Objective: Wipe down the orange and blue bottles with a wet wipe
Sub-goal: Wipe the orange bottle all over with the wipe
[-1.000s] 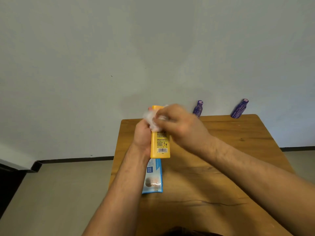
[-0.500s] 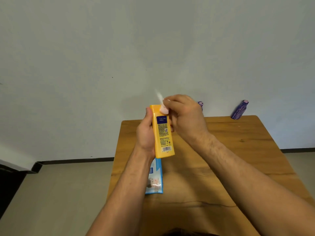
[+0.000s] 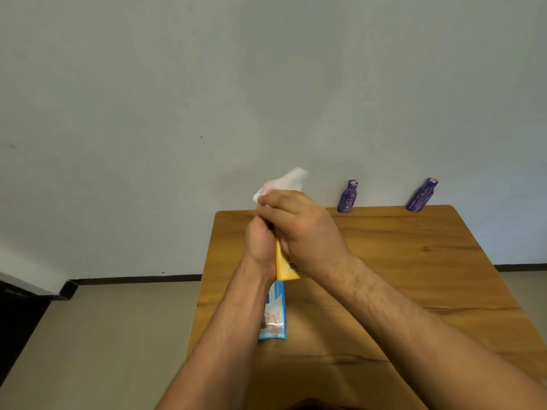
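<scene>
Fingers (image 3: pixel 275 202) of the right hand (image 3: pixel 302 232) are curled closed round a bunched white wet wipe (image 3: pixel 285 182), whose loose, blurred end sticks up above the knuckles. The wipe is pressed to the upper part of the orange bottle (image 3: pixel 284 269). Both hands hide that part, and only the bottle's lower end, with its printed label, shows below them.

The left hand (image 3: pixel 260 241) wraps the bottle from its left side. Its fingers are closed about the body but mostly out of sight. This grip probably serves as a brace, giving the wiping hand something firm to rub against. The bottle is held in the air over the left half of the tabletop (image 3: pixel 414 276), toward the far edge, and touches nothing below. The step in hand appears to be wiping the bottle's top.

A blue wipe pack (image 3: pixel 276 315) lies flat under the left forearm, just beside the left edge and parallel to it, presumably kept near for a fresh sheet. The inner blue bottle (image 3: pixel 347 196) stands upright at about the middle of the far edge. The corner blue bottle (image 3: pixel 421 195) stands near the far right corner. Both are close to the wall and well apart from the hands, and they probably await their turn.

The path from the hands to either blue bottle runs over bare wood, so a reach meets no obstacle. The pack's closeness to the left edge leaves it open to a nudge from the forearm.
</scene>
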The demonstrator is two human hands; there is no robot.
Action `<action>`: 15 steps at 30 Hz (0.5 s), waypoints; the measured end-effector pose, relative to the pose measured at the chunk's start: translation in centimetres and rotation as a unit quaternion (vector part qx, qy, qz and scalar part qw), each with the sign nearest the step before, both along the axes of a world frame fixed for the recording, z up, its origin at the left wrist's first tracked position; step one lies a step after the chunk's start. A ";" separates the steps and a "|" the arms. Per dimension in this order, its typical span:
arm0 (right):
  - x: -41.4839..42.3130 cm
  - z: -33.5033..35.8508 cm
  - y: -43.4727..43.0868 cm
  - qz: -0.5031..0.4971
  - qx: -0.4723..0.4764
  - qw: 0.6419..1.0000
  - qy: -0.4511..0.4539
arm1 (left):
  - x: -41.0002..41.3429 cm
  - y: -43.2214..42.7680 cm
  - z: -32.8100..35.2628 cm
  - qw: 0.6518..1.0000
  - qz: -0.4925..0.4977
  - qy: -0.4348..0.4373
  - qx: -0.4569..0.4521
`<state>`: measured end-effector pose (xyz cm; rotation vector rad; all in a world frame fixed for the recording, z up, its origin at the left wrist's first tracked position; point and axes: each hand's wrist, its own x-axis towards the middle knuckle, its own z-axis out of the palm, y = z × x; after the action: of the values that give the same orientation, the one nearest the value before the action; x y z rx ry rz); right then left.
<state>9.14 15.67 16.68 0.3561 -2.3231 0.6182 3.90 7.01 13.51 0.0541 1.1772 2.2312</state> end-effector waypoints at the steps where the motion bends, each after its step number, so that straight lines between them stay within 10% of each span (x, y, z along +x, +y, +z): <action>1: -0.1 0.2 0.5 0.017 -0.008 1.000 -0.004 | 0.2 -0.1 0.0 1.000 0.002 0.010 -0.030; 5: -0.5 2.3 4.6 -0.116 -0.315 0.938 -0.086 | 0.0 -0.5 1.4 1.000 -0.011 0.012 -0.002; 9: -0.2 4.7 6.4 0.017 -0.680 0.725 -0.108 | -0.9 -0.8 1.5 0.999 -0.009 0.037 0.011; 12: 0.2 5.1 5.7 0.091 -0.753 0.640 -0.123 | -0.3 -0.4 1.6 0.999 -0.006 0.030 -0.017; 15: 0.3 4.2 5.0 0.056 -0.736 0.650 -0.179 | 0.3 -0.1 2.3 0.999 -0.017 0.032 0.011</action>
<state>9.46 20.65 20.85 -0.4579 -1.3241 2.4610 4.18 6.89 15.77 0.1553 1.1776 2.2268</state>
